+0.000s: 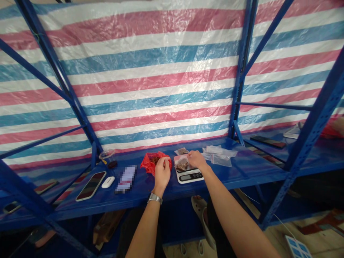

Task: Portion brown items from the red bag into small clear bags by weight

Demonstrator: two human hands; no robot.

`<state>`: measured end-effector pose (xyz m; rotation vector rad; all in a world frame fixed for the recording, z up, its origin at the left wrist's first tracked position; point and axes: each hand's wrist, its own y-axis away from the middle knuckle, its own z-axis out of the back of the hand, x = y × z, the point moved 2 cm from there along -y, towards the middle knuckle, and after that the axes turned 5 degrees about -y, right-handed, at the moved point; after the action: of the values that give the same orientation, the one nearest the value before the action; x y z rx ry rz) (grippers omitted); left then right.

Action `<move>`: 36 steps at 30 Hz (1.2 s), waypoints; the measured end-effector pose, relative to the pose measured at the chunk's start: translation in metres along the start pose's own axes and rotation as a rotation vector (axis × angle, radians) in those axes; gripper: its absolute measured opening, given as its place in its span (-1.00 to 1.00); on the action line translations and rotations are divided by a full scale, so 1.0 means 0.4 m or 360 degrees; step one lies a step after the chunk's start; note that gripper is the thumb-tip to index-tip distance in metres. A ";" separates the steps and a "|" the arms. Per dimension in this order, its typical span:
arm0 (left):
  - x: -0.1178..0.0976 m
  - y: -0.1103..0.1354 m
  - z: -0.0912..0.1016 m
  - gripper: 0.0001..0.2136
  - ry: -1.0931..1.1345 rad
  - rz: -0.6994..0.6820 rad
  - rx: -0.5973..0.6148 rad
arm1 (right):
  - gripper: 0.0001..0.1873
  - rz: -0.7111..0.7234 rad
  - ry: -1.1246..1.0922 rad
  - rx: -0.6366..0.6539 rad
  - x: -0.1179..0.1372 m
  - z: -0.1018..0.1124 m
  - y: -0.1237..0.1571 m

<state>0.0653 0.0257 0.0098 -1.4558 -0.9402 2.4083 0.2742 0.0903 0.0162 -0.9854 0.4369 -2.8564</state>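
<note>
My left hand (163, 168), with a metal-band watch (155, 198) on the wrist, is over the right side of a red plastic bag (147, 165). Its fingers are curled together; what they hold, if anything, is hidden. Small brown pieces (154, 159) lie inside the open red bag. My right hand (196, 159) pinches the edge of a small clear plastic bag (182, 164) with brown contents. That bag rests on the plate of a white digital kitchen scale (191, 177), whose display is too small to read. Another small filled bag (181, 151) lies behind the scale.
Several flat clear plastic bags (221, 154) lie right of the scale. Leftward are a phone with a lit screen (126, 179), a white earbud case (108, 182), a dark-screened phone (91, 186) and a clear cup (108, 157). Blue posts (240, 79) frame the shelf (172, 190); another person's hand (339, 125) shows far right.
</note>
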 end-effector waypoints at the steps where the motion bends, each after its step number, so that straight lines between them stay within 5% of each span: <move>1: -0.001 0.000 -0.001 -0.76 0.0002 -0.0011 0.0003 | -0.81 0.0013 -0.0019 0.0000 0.000 -0.001 0.000; 9: 0.015 0.007 0.000 -0.80 0.0020 0.0056 0.0052 | -0.77 0.0335 -0.0329 0.0030 0.059 0.006 -0.010; 14: 0.027 0.022 -0.026 -0.79 0.0252 0.0166 0.0186 | -0.78 0.0620 -0.0867 0.0024 0.123 -0.017 -0.010; 21: 0.045 0.025 -0.029 -0.68 0.0869 0.0838 -0.0089 | -0.58 0.0491 -0.1287 -0.0035 0.195 -0.086 -0.013; 25: 0.044 0.026 -0.021 -0.74 0.1169 0.1027 -0.0226 | -0.65 0.0565 -0.1223 0.0118 0.227 -0.117 0.002; 31: 0.031 0.028 -0.023 -0.74 0.1380 0.1191 0.0009 | -0.56 0.0614 -0.1014 0.0284 0.246 -0.150 0.020; 36: 0.028 0.020 -0.022 -0.84 0.1440 0.1283 -0.0009 | -0.56 0.0686 -0.0972 0.0235 0.252 -0.160 0.023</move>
<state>0.0685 0.0282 -0.0062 -2.9102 -0.1322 1.6449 0.1554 0.0793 0.0248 -1.4427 0.3184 -2.0472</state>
